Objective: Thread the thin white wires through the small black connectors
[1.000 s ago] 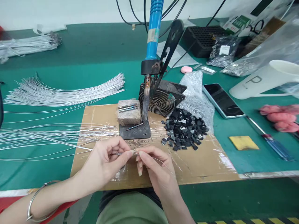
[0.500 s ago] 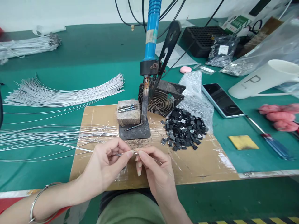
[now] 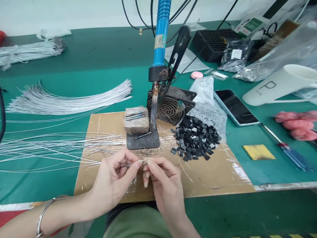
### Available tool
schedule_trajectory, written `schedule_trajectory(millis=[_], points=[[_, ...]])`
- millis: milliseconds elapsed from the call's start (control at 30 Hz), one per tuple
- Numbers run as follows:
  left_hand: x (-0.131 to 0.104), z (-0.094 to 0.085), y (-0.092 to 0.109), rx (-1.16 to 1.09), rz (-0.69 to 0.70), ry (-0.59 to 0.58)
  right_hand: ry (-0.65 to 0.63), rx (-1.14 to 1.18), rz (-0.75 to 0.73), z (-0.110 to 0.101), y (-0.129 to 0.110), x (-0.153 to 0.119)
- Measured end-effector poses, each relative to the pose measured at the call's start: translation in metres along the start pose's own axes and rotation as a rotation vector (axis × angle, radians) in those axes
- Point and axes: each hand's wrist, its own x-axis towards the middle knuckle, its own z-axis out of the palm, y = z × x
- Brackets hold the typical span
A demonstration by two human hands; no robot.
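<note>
Nearby, the blue soldering iron (image 3: 159, 59) stands beyond the right hand (image 3: 167, 180).

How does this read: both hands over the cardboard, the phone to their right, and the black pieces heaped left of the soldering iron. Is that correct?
No: the black pieces are heaped right of the soldering iron, as the head view shows. Left hand and right hand are over the cardboard, the phone to their right.

Even, bright light washes your bench (image 3: 94, 73), shadow darkening it toward 11 o'clock; glare streaks a plastic bag (image 3: 288, 49) at 2 o'clock, and detail softens between your left hand (image 3: 111, 185) and right hand (image 3: 168, 183).
</note>
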Motion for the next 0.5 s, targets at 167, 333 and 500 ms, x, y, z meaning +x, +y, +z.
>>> schedule_trajectory(millis=[167,333,500], points=[[-0.0002,0.0013,-0.002,-0.029,0.007,-0.013,0.005,-0.012,-0.002,0.0,0.0005,-0.0016],[-0.0018,0.003,-0.0024,-0.056,-0.001,0.003,0.004,-0.07,-0.037,-0.0015,0.0029,-0.0038],[-0.0005,0.0037,-0.0018,-0.052,-0.02,0.006,0.015,-0.112,-0.076,-0.0031,0.0066,-0.0047]])
